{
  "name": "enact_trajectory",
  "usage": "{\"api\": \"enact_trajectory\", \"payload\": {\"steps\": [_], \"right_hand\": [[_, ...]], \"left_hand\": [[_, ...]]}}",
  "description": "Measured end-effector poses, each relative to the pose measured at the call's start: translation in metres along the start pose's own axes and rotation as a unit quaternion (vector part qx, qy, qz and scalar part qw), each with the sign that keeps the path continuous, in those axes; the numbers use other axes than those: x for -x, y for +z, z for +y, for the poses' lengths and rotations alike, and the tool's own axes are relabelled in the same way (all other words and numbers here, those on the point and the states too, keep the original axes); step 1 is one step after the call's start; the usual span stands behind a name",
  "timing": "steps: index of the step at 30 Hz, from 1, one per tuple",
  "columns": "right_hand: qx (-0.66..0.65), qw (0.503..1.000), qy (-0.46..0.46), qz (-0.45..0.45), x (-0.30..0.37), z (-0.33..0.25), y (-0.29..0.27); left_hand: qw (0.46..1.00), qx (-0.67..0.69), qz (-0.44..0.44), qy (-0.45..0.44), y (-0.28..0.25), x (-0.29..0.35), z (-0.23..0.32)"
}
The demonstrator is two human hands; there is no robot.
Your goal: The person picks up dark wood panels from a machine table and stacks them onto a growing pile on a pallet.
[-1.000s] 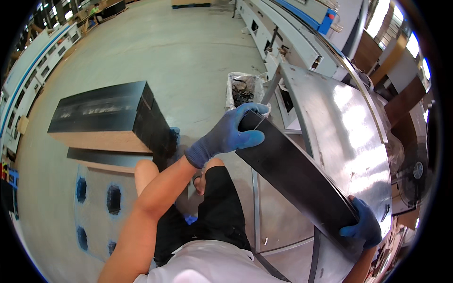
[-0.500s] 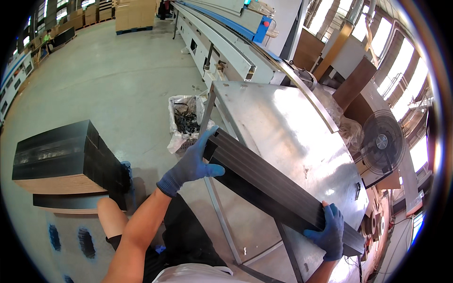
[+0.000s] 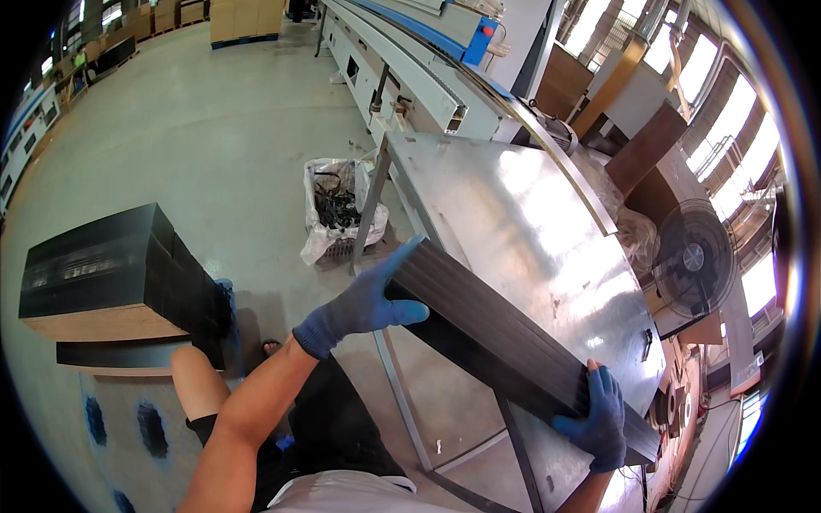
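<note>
They've tipped, the black boards (image 3: 505, 329), layered edges now on show above the near side of the counter (image 3: 505, 201)! Left hand (image 3: 357, 296) clasps one end, fingers spread; right hand (image 3: 596, 421) grips near the other.

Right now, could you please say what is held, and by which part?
A stack of black boards, left hand at its left end, right hand near its right end.

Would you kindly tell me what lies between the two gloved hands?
In the head view, black boards stretch from the left hand to the right hand.
</note>
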State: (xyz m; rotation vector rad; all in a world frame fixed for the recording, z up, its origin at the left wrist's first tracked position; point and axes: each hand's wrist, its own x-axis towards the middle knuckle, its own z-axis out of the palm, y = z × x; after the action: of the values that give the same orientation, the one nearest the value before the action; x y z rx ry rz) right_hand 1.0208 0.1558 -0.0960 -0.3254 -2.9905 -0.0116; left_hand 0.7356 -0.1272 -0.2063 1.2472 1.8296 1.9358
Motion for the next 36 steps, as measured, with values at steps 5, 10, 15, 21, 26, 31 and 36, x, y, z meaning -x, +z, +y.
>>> {"api": "enact_trajectory", "payload": {"steps": [5, 10, 15, 21, 26, 31, 36], "right_hand": [[0.029, 0.999, -0.014, 0.029, -0.002, -0.003, 0.002], [0.049, 0.999, -0.009, 0.016, -0.001, -0.003, 0.003], [0.045, 0.999, -0.016, 0.002, 0.0, 0.005, 0.0], [0.052, 0.997, 0.055, -0.03, 0.012, 0.025, -0.007], [0.011, 0.999, 0.041, -0.01, 0.014, 0.035, 0.001], [-0.026, 0.999, -0.004, 0.044, 0.013, 0.047, 0.01], [-0.013, 0.995, -0.041, 0.09, 0.011, 0.045, 0.012]], "left_hand": [[1.0, -0.027, 0.008, 0.008, 0.001, 0.001, 0.0], [0.999, -0.027, 0.011, 0.022, 0.002, 0.001, -0.01], [1.0, -0.014, -0.004, 0.013, 0.0, 0.0, -0.004], [0.996, -0.069, -0.012, 0.055, -0.002, -0.001, -0.007], [0.993, -0.098, -0.007, 0.062, 0.0, -0.002, -0.005], [0.993, -0.1, -0.017, 0.051, -0.003, -0.004, -0.011], [0.993, -0.1, 0.001, 0.055, -0.003, -0.003, -0.007]]}}
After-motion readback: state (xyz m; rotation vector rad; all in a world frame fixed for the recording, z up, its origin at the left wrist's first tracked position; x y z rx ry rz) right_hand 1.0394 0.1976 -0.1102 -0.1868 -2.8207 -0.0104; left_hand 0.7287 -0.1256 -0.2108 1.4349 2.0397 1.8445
